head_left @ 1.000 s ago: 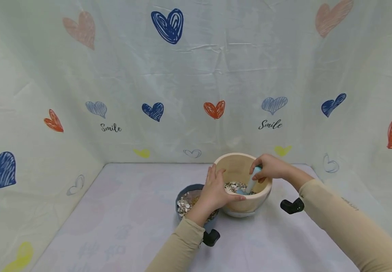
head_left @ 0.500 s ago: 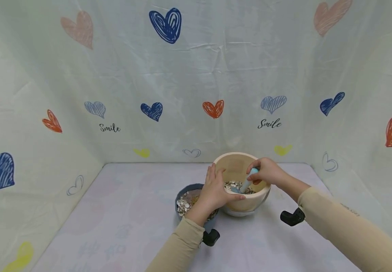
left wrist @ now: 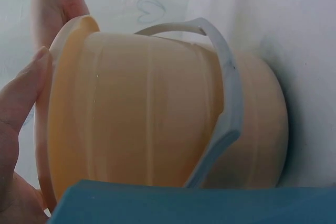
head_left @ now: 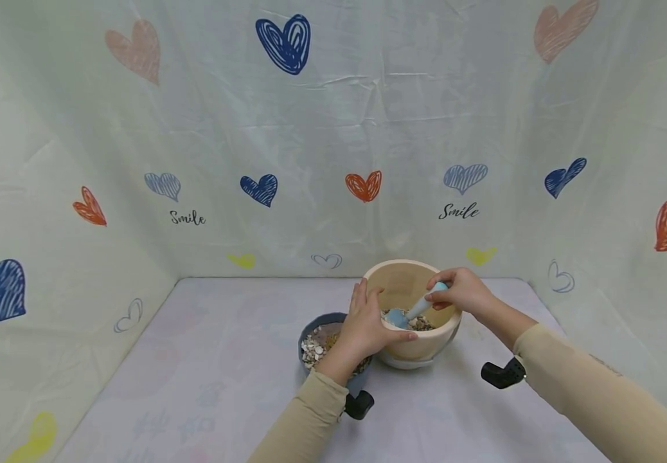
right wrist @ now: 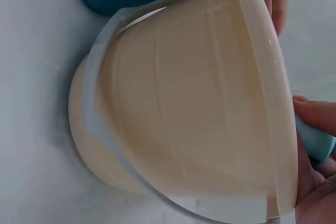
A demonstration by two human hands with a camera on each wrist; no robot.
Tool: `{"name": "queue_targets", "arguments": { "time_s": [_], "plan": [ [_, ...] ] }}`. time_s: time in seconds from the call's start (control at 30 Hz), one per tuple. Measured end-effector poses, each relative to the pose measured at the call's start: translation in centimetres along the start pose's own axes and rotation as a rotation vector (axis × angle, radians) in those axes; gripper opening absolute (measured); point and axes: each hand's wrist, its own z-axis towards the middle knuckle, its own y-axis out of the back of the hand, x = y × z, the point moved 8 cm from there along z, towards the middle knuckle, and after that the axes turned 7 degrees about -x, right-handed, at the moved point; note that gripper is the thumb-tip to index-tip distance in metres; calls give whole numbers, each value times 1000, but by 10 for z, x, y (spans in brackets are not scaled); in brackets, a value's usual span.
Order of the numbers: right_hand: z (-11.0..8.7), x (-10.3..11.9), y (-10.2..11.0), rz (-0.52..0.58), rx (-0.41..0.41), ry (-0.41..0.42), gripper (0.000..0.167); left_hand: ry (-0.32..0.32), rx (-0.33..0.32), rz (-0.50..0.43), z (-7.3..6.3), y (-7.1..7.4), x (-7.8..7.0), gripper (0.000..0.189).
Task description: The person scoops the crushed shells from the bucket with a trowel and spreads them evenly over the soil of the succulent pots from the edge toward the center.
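A cream toy bucket [head_left: 417, 348] with a grey handle [left wrist: 228, 93] hanging down its side stands right of centre, and small pale pebbles or shell bits [head_left: 420, 323] lie inside it. My left hand [head_left: 364, 326] holds its left and near rim, thumb and fingers spread around the edge. The right hand [head_left: 462, 292] reaches over the right rim and pinches the pale blue handle of a toy shovel [head_left: 425, 304]. That shovel slants down to the left, its blue blade [head_left: 396, 317] at the pebbles. In the right wrist view the bucket wall hides the blade.
A blue container [head_left: 316, 323] with white and brown pebbles sits against the bucket's left side, partly under my left forearm. A white cloth [head_left: 195, 360] covers the table. Behind hangs a curtain [head_left: 310, 128] printed with hearts.
The shovel has tilted from steep to a lower slant, and its blade has moved left across the pebbles and shows more. The left hand and bucket have stayed in place.
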Motion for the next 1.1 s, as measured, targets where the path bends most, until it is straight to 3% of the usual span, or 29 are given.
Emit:
{"name": "queue_targets", "arguments": {
  "time_s": [0.5, 0.8, 1.1],
  "plan": [
    [-16, -8, 17, 185, -63, -56, 31, -10, -9, 18, 0, -2, -2, 107],
    [-27, -17, 27, 299, -127, -57, 29, -12, -19, 11, -1, -1, -2, 109],
    [-40, -24, 29, 413, -194, -35, 38, -10, -27, 0, 0, -2, 0, 116]
  ]
}}
